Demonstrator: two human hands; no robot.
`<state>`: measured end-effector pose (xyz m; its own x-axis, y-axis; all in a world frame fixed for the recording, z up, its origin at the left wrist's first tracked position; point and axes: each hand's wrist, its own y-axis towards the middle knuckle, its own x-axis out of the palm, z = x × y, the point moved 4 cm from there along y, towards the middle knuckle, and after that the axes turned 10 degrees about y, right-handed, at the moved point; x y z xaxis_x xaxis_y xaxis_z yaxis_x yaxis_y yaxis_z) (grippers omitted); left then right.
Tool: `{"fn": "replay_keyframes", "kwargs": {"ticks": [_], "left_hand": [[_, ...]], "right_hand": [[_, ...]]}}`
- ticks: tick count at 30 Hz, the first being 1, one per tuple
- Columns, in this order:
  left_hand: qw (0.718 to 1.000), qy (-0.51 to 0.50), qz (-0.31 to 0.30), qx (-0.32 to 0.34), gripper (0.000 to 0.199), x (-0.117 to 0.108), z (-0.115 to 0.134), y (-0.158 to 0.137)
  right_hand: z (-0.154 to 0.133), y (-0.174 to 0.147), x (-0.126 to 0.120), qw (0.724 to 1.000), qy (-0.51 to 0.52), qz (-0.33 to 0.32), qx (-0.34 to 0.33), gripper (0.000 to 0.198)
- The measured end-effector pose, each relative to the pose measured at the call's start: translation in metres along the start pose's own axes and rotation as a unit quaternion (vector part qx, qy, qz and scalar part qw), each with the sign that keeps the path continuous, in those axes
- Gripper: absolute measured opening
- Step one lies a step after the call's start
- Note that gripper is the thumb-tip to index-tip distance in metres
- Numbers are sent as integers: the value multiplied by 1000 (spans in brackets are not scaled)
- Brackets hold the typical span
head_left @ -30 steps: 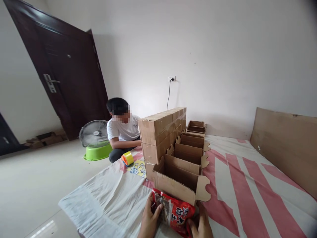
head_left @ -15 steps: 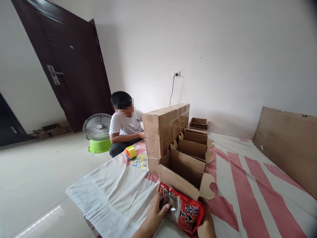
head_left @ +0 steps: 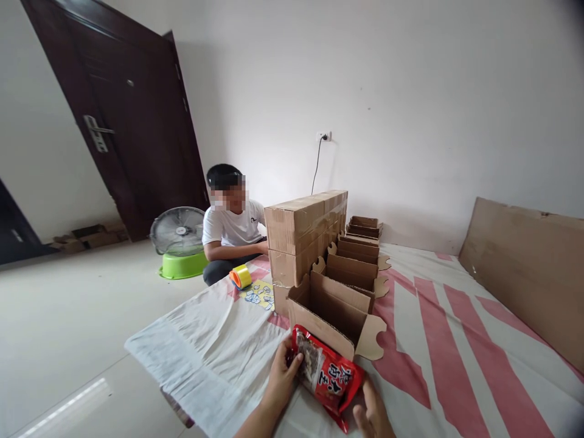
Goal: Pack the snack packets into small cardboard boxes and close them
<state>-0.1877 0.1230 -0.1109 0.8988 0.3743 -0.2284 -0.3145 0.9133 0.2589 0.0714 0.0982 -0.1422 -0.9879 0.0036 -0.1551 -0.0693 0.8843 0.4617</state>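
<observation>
A red packet with a clear window and dark characters hangs in front of the nearest open cardboard box. My left hand is closed on its left end, thumb over the front. At the packet's right end, my right hand has thumb and fingers apart; the thumb is off the packet, and the fingers are at its edge, contact unclear. The nearest box stands with its top open and a side flap folded outward. What lies inside it is hidden in shadow.
More open boxes run in a row behind. Closed cartons are stacked to their left. Tape rolls lie on the striped cloth. A person crouches beyond, near a fan. A cardboard sheet leans at right.
The packet has shifted slightly up and left in view. My right thumb has come into view, apart from the packet. The person across has raised their head a little.
</observation>
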Motion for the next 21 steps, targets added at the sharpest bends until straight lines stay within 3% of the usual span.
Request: {"fn": "replay_keyframes", "kwargs": {"ticks": [3,8,11,15,21], "left_hand": [[999,44,-29,8,43,1,3,-1],[998,47,-29,28,45,3,3,-5],[995,75,-6,64,48,2,2,-5],[992,94,45,66,51,-1,-6,-4],[997,-24,-62,31,63,4,-12,-2]], "right_hand": [[-5,-1,10,994,-94,-48,-39,78],[-17,3,12,974,-190,-49,-111,27],[-20,4,7,968,-196,-2,-154,29],[-19,5,5,968,-196,25,-153,29],[-18,8,2,964,-213,70,-140,36]]}}
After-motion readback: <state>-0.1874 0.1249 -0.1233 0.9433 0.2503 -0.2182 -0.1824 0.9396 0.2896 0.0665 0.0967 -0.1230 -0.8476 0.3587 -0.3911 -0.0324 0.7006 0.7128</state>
